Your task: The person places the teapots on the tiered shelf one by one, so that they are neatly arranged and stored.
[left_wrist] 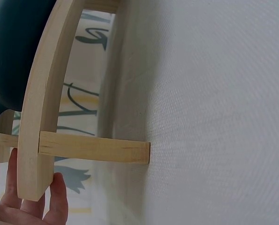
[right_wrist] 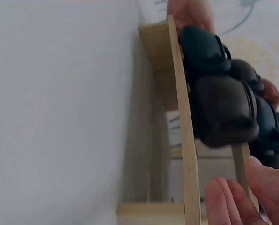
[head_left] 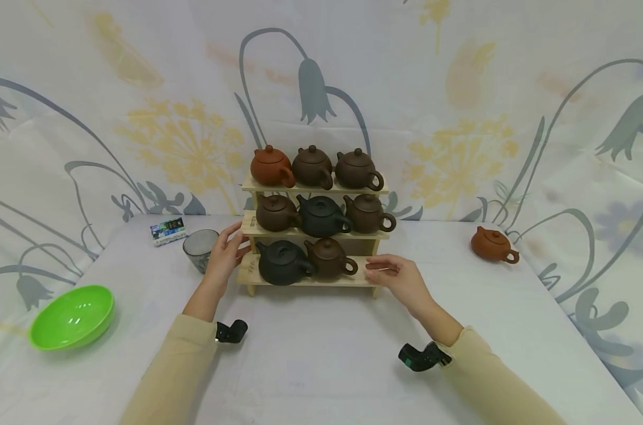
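Note:
A wooden three-tier display rack stands mid-table, holding small teapots. On the bottom tier are a black teapot and a dark brown teapot. My left hand is at the rack's left end, fingers extended around the bottom board's end; the left wrist view does not show how firmly they touch. At the right end of the bottom tier is my right hand, beside the brown teapot. Its thumb and fingers are apart, with no teapot between them.
A reddish-brown teapot sits alone at the right. Left of the rack are a grey glass cup and a small patterned box. A green bowl lies farther left. Teapots also fill the middle and top tiers.

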{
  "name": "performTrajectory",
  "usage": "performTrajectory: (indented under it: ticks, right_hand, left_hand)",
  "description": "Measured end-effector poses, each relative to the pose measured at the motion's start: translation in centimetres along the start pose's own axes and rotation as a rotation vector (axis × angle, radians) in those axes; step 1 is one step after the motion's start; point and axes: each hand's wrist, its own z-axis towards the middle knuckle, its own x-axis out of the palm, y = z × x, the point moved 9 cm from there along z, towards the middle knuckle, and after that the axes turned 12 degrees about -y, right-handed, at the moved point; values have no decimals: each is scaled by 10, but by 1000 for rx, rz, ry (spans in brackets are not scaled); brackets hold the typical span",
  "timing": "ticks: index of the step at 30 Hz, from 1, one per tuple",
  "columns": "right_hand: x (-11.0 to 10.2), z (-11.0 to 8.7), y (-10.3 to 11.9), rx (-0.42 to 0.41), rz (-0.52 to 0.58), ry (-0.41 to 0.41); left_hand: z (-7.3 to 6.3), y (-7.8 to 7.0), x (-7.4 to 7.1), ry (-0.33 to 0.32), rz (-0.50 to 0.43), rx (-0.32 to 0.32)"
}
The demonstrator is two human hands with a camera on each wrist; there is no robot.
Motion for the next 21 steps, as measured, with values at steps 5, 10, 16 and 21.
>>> performTrajectory:
  ticks: [5, 10, 16, 21]
  right_hand:
    - [-39, 0, -11, 38, -106, -73]
    - [-77, -2, -21, 84, -149, -128]
    - [-119, -1, -28, 76, -129, -202]
    - [-157, 4, -41, 48, -38, -289]
  left_hand:
    - [0, 0, 0, 5, -2, 0]
    - [1, 0, -1, -2, 7, -4]
    - [2, 1, 0, 0, -4, 3]
    - [2, 1, 0, 0, -8, -2]
